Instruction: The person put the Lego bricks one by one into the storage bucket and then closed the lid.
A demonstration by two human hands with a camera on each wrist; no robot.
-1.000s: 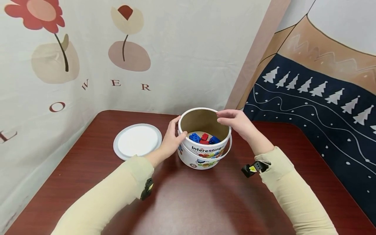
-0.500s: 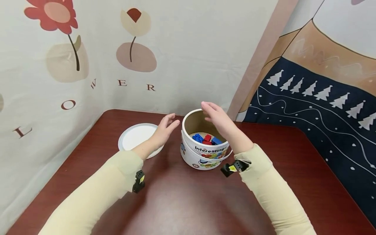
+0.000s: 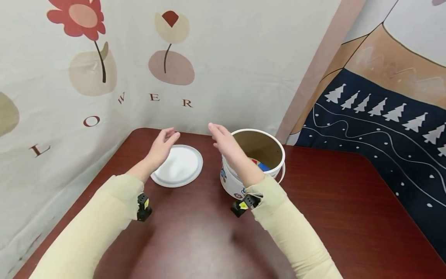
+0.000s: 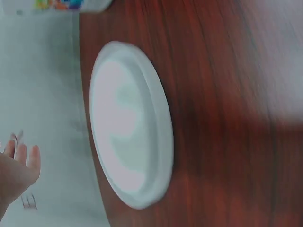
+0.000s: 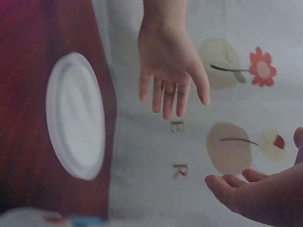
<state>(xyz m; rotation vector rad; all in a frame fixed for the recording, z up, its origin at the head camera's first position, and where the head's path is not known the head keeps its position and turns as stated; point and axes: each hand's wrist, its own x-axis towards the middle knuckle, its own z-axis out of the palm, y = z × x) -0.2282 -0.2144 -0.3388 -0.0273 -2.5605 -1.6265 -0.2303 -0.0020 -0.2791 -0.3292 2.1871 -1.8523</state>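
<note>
A round white lid (image 3: pixel 179 166) lies flat on the table, left of a white bucket (image 3: pixel 228 182). My left hand (image 3: pixel 159 150) hovers over the lid's left side, fingers loosely extended and nothing in them. In the right wrist view the palm of that left hand (image 5: pixel 168 61) shows, fingers spread. My right hand (image 3: pixel 226 145) is in the air by the bucket's left rim, overlapping it in the head view, and holds nothing. Inside the bucket are red and blue toy bricks (image 3: pixel 262 166), partly hidden by my right forearm. The bucket's white handle (image 3: pixel 283 172) hangs at its right side.
The dark red wooden table (image 3: pixel 334 201) extends in front and to the right. Behind it hangs a pale cloth (image 3: pixel 237 69) with printed flowers and letters; a navy cloth (image 3: pixel 369 128) with white trees hangs at the right.
Both hands have left the bucket's rim and moved left, the left one to above the lid. The head view has turned slightly, shifting the scene rightward. Lid and bucket stay in place.
</note>
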